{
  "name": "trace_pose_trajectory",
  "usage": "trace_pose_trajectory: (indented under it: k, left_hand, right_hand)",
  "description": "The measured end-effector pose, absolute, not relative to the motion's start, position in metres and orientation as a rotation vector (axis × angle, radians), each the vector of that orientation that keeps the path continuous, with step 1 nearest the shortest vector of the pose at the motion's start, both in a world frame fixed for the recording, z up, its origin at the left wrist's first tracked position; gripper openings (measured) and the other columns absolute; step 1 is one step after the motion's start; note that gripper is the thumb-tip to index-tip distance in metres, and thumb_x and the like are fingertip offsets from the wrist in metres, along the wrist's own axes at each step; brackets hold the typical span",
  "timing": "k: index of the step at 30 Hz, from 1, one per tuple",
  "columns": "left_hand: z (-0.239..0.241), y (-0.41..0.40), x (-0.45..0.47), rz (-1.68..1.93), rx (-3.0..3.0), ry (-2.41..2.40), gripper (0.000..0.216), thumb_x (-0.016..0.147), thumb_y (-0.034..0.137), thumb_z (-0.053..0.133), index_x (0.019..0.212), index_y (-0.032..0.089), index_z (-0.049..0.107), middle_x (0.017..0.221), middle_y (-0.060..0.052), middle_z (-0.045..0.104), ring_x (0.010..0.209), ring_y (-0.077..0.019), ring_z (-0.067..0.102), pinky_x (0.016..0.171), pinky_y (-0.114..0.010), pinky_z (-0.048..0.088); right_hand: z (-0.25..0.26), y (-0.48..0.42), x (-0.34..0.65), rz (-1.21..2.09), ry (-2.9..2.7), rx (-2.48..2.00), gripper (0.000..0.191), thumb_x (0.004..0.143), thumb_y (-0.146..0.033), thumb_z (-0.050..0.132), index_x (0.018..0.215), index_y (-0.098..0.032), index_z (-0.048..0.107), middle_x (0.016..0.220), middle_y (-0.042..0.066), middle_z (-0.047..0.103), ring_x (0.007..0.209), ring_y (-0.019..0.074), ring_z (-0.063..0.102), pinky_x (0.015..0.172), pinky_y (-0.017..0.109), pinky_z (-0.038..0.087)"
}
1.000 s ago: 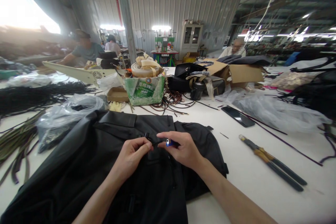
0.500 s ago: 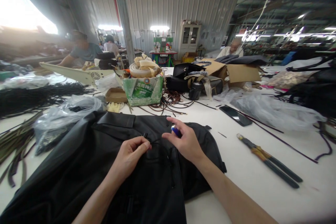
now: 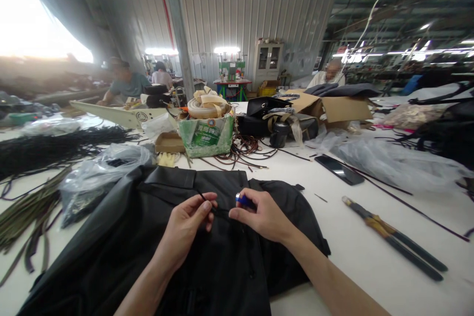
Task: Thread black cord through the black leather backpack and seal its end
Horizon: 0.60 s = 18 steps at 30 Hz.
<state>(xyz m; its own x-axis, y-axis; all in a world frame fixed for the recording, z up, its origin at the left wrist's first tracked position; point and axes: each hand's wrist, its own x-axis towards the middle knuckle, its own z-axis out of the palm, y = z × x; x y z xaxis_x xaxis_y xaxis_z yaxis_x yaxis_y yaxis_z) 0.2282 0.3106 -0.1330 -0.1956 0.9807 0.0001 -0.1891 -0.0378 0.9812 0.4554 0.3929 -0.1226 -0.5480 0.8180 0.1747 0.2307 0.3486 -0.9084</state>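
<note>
A black bag (image 3: pixel 144 237) of smooth fabric lies spread on the white table, below both hands. Pinched between thumb and fingers of my left hand (image 3: pixel 192 217) is a thin black cord (image 3: pixel 200 194), which runs up toward the bag's flap. My right hand (image 3: pixel 262 215) is curled around a blue lighter (image 3: pixel 245 201), its metal end pointing toward my left hand. Between the hands, a short dark stretch of cord reaches the right thumb and forefinger. Whether the right fingertips grip that cord is hard to make out.
Long-handled pliers (image 3: pixel 396 239) and a phone (image 3: pixel 338 169) lie to the right. Ahead stands a green carton (image 3: pixel 207 136) with rolled webbing. Left are a clear plastic bag (image 3: pixel 99 173) and piled straps (image 3: pixel 33 207). Other people sit beyond the table.
My right hand has closed its fingers around the lighter, and its thumb has come down near the cord. The left hand keeps its pinch, with the cord now showing above it. The view has shifted slightly.
</note>
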Motion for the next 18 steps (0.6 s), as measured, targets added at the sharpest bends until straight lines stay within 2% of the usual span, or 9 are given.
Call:
trace_pose_trajectory:
  k: [4,8,13,16,18]
  left_hand:
    - [-0.1339,0.3110,0.2284,1.436,0.966,1.158,0.053,0.079,0.045,0.099,0.120,0.016,0.084,0.105,-0.010,0.081,0.071,-0.0134,0.066,0.070,-0.028,0.058]
    - [-0.1361,0.3114,0.2279,1.371,0.968,1.139,0.055,0.073,0.038,0.103,0.121,0.018,0.085,0.113,-0.011,0.083,0.078,-0.0151,0.069,0.076,-0.029,0.059]
    - [-0.1369,0.3122,0.2263,1.393,0.976,1.171,0.043,0.077,0.040,0.101,0.112,0.018,0.087,0.099,-0.007,0.080,0.073,-0.0113,0.062,0.069,-0.023,0.051]
    - [-0.1369,0.3127,0.2265,1.407,0.971,1.174,0.038,0.080,0.044,0.098,0.104,0.016,0.088,0.086,-0.006,0.077,0.067,-0.0102,0.056,0.065,-0.023,0.046]
    - [-0.1371,0.3125,0.2270,1.413,0.966,1.177,0.038,0.081,0.046,0.097,0.101,0.015,0.087,0.085,-0.006,0.076,0.066,-0.0103,0.055,0.065,-0.024,0.045]
  right_hand:
    - [-0.1252,0.3912,0.4543,1.190,-2.064,-0.883,0.043,0.078,-0.052,0.098,0.093,-0.020,0.073,0.080,-0.005,0.065,0.075,0.0139,0.055,0.066,0.025,0.042]
    - [-0.1293,0.3905,0.4528,1.119,-2.117,-0.874,0.035,0.081,-0.046,0.096,0.090,-0.020,0.074,0.075,-0.006,0.062,0.072,0.0130,0.053,0.067,0.026,0.040]
    - [-0.1296,0.3903,0.4524,1.117,-2.126,-0.855,0.034,0.085,-0.049,0.093,0.089,-0.020,0.075,0.075,-0.006,0.064,0.071,0.0134,0.053,0.068,0.027,0.041]
    - [-0.1296,0.3906,0.4525,1.115,-2.136,-0.839,0.034,0.087,-0.050,0.091,0.089,-0.020,0.075,0.077,-0.005,0.066,0.072,0.0137,0.054,0.069,0.027,0.042]
    - [-0.1302,0.3906,0.4526,1.116,-2.132,-0.837,0.033,0.088,-0.049,0.090,0.088,-0.019,0.075,0.076,-0.004,0.066,0.071,0.0137,0.053,0.068,0.027,0.041]
